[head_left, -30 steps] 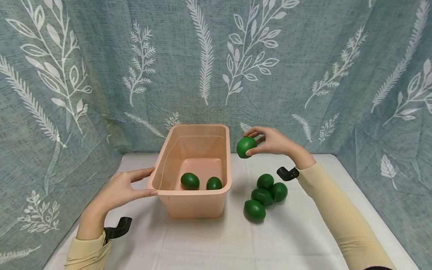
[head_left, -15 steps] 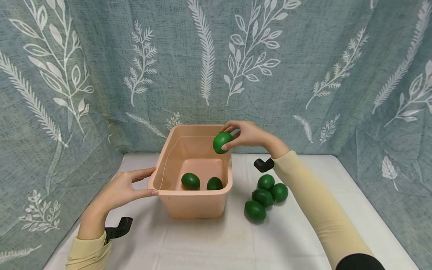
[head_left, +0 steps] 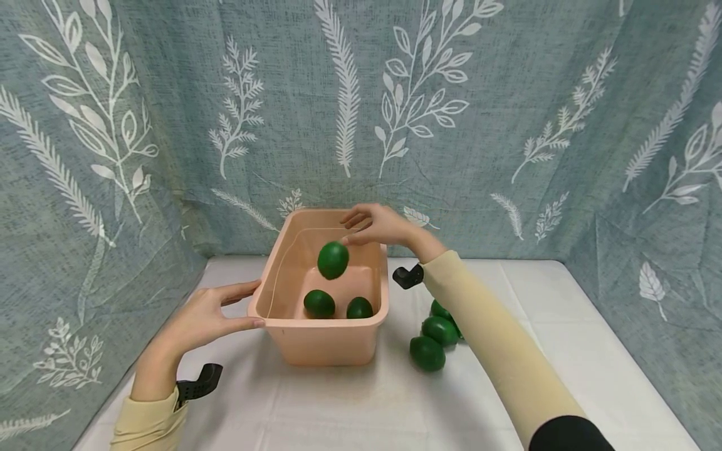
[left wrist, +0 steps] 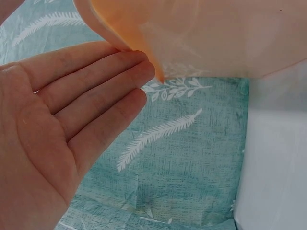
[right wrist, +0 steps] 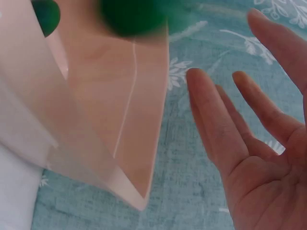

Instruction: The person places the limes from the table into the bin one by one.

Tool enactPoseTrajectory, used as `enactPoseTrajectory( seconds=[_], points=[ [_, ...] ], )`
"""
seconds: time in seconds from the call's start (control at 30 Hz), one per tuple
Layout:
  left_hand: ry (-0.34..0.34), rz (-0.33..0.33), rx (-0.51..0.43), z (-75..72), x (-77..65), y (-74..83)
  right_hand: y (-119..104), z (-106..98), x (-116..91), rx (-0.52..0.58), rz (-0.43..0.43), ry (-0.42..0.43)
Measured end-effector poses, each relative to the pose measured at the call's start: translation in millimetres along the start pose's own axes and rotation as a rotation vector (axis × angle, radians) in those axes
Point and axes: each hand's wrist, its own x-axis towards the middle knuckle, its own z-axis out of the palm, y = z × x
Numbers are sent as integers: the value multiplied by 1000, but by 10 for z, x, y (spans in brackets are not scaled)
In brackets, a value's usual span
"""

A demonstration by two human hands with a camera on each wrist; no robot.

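Note:
In the head view a smooth, dark green lime [head_left: 333,260] is in mid-air over the peach-coloured plastic tub [head_left: 329,343]. Just up and right of it is my right hand [head_left: 378,225], fingers spread and holding nothing; the right wrist view shows the bare palm, with the blurred lime [right wrist: 132,17] apart from it. Two more limes, a left one [head_left: 319,304] and a right one [head_left: 359,308], lie on the tub's floor. With straight fingers and thumb, my left hand [head_left: 205,316] touches the rim at the tub's near left corner.
To the right of the tub several limes [head_left: 427,354] sit clustered on the white-covered table [head_left: 338,407], partly hidden by my right sleeve [head_left: 496,338]. A blue-green leaf-patterned cloth [head_left: 293,113] hangs behind and at both sides.
My right hand has carried the lime leftward from beside the tub to above it and let go; the lime has dropped away from the fingers. My left hand stays at the rim.

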Motion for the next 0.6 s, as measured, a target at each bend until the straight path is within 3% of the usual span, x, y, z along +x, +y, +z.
enactPoseTrajectory(
  seconds=[0.27,0.6],
  points=[
    [7,2,4,3,-1,6,81,-86,-63,5,-5,22],
    [0,-8,-4,4,0,22,371,-235,-388,-3,48,70]
  ],
)
